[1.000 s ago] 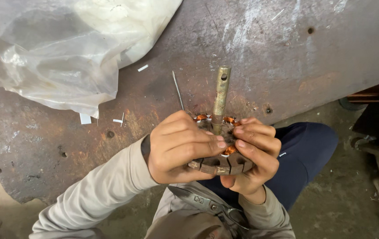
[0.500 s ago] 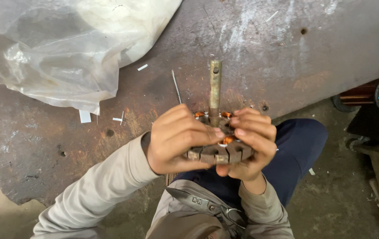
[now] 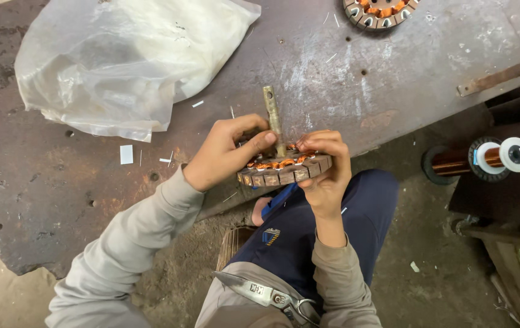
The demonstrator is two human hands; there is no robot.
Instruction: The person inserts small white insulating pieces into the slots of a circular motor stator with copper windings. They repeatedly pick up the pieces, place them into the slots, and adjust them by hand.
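While gripping from both sides, holds a round wound stator just off the near edge of the metal table, above the lap. Left hand curled over the stator's left half, fingers bent and thumb pressed down onto the copper windings beside the shaft. Right hand wrapped around the right rim, fingertips hooked over the top onto the windings, palm underneath (fingers close together, not spread). Both closed on the stator, neither pinching anything else as far as can be seen.

Stator itself: a flat ring of dark steel segments with orange-brown copper coils showing between the fingers, lying roughly level. Upright from its middle, a dull brass-coloured shaft, leaning slightly away from the body.

Farther from the stator, on the table to its upper left, a large crumpled clear plastic bag. Between bag and stator, a few small white paper scraps and slivers (scattered on rust-marked metal). At the table's far edge, up and right of the stator, a second stator, partly cut off by the frame. To the right of the stator, off the table, a spool of copper wire lying on its side on a dark stand. Below the stator, grey sleeves, dark blue trousers, and a pair of metal shears resting on the lap.
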